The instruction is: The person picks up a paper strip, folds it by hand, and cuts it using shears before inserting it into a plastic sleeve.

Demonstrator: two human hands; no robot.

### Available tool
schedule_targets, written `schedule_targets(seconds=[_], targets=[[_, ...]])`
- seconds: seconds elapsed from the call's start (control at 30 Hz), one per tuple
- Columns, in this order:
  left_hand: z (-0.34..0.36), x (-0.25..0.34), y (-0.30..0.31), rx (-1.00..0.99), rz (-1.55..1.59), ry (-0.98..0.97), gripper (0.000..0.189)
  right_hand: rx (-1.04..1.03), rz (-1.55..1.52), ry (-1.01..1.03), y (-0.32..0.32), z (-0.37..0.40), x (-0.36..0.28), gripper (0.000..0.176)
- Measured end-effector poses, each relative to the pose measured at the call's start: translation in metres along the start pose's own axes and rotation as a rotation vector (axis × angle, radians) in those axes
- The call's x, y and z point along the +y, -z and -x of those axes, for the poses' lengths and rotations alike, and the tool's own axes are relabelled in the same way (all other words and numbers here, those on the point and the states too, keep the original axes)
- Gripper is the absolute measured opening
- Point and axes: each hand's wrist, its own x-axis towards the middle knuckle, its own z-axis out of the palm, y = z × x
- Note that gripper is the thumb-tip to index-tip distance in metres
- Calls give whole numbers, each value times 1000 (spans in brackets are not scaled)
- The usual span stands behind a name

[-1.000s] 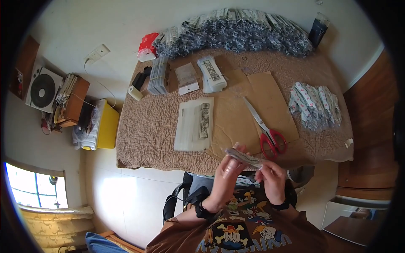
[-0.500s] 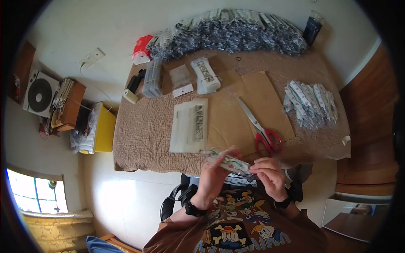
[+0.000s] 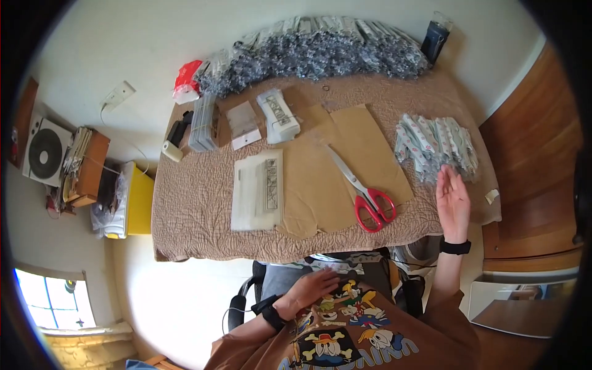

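Observation:
My right hand [image 3: 453, 203] is palm up with its fingers stretched out. Its fingertips are at the lower edge of a pile of patterned packets [image 3: 436, 145] on the right of the table. My left hand [image 3: 313, 287] rests low, near my lap, beside some patterned strips [image 3: 333, 264] below the table edge; its fingers are spread and nothing shows in it. Red-handled scissors [image 3: 370, 200] lie on brown cardboard [image 3: 320, 172]. Left of them is a stack of clear bags [image 3: 250, 191].
A long row of wrapped packets [image 3: 320, 52] lines the table's back, with a dark bottle [image 3: 436, 40] at its right end. Banded bundles [image 3: 205, 123], a white roll [image 3: 172, 151] and a red-and-white bag [image 3: 187, 82] lie at the left.
The packet that was between both hands is no longer in them. My right hand has moved right and forward to the pile; my left hand has dropped toward my lap. The view has shifted slightly.

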Motion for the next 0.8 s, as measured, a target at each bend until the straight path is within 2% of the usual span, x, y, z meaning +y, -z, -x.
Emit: schedule_targets(seconds=[0.1, 0.13, 0.17, 0.2, 0.23, 0.3, 0.37, 0.4, 0.47, 0.57, 0.63, 0.73, 0.77, 0.8], targets=[[-17, -12, 28, -82, 510, -57, 31, -74, 8, -64, -8, 13, 3, 37], [-20, -13, 26, -67, 529, -71, 31, -141, 7, -67, -15, 24, 3, 38], [-24, -4, 12, 119, 439, -99, 27, -209, 3, -68, -16, 33, 6, 39], [-29, 1, 3, 304, 346, -122, 25, -387, 40, -181, -10, 43, 14, 37], [-37, -1, 5, 316, 359, -134, 25, -569, 74, -289, -2, 51, 22, 35], [-56, -7, 19, 348, 374, -156, 21, -1040, 359, -590, 0, 66, 48, 43], [-58, -10, 25, 338, 351, -182, 21, -1277, 995, -346, -16, 88, 84, 30], [-60, -11, 26, 320, 317, -204, 20, -1281, 994, -348, -2, 94, 101, 30], [-55, -11, 26, 306, 280, -221, 20, -933, 1823, 134, 43, 104, 147, 28], [-32, -5, 13, 327, 312, -295, 21, -815, 1846, 165, 83, 89, 179, 29], [-15, -2, -1, 290, 219, -306, 24, -761, 1854, 184, 80, 82, 181, 29], [1, -2, -16, 221, 45, -322, 28, -967, 1281, -547, 40, 83, 159, 24], [2, 0, -18, 95, 142, -239, 32, -971, 1281, -549, 29, 87, 153, 24], [3, 2, -20, -32, 239, -156, 36, -972, 1135, -739, 17, 93, 146, 22]])
